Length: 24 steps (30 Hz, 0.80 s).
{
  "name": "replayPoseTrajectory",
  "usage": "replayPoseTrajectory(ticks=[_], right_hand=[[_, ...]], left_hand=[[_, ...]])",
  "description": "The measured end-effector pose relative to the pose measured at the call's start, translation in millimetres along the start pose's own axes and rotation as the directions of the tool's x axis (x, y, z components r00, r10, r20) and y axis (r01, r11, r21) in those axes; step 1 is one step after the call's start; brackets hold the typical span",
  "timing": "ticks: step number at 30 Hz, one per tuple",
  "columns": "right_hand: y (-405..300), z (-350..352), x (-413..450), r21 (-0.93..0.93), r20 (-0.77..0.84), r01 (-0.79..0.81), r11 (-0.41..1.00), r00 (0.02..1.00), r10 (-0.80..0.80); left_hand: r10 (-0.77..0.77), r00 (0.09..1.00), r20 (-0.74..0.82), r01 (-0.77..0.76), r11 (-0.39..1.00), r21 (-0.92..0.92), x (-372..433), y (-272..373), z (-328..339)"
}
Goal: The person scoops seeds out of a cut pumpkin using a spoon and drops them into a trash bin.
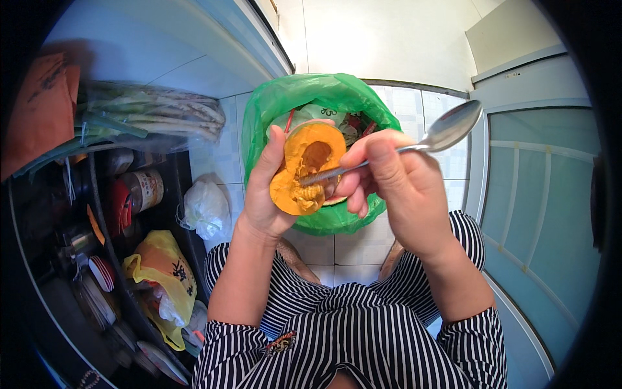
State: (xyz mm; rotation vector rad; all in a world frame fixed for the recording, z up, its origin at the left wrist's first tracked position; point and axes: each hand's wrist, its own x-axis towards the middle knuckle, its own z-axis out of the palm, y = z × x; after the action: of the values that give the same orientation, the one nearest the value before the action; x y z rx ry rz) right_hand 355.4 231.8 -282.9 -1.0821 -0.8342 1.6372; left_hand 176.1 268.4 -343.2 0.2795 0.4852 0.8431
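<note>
My left hand [265, 189] grips a cut piece of orange pumpkin [291, 199], its cut face turned up towards me. A smooth hollow shows in its upper part, and loose stringy pulp [308, 192] lies in the lower part. In my right hand [408, 194] is a metal spoon [454, 127], held by its handle. The spoon's bowl points away to the upper right, while the tip of its handle touches the pulp. Both hands are above a green plastic bag [265, 104], open at the top, with rubbish inside.
Left of me stands a dark shelf rack [104, 204] with jars, dishes and a yellow plastic bag [170, 262]. Bagged scallions [170, 114] lie on top. A tied white plastic bag [206, 209] rests beside the rack. A glazed door panel [539, 194] is at the right.
</note>
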Motion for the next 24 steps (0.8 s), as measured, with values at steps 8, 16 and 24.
replayPoseTrajectory(ticks=[8, 16, 24], right_hand=[[10.9, 4.3, -2.0, 0.050, -0.033, 0.006, 0.999, 0.999, -0.005], [2.5, 0.8, -0.9, -0.227, -0.107, 0.196, 0.954, 0.968, -0.225], [15.8, 6.2, 2.6, -0.135, -0.129, 0.093, 0.986, 0.985, -0.111]], left_hand=[[0.007, 0.999, 0.044, -0.007, 1.000, -0.007, -2.2, -0.5, 2.7], [0.054, 0.998, -0.033, -0.044, 0.965, 0.257, -1.5, 1.7, 18.7], [0.108, 0.994, -0.006, -0.092, 0.876, 0.474, 1.0, 0.0, 18.4]])
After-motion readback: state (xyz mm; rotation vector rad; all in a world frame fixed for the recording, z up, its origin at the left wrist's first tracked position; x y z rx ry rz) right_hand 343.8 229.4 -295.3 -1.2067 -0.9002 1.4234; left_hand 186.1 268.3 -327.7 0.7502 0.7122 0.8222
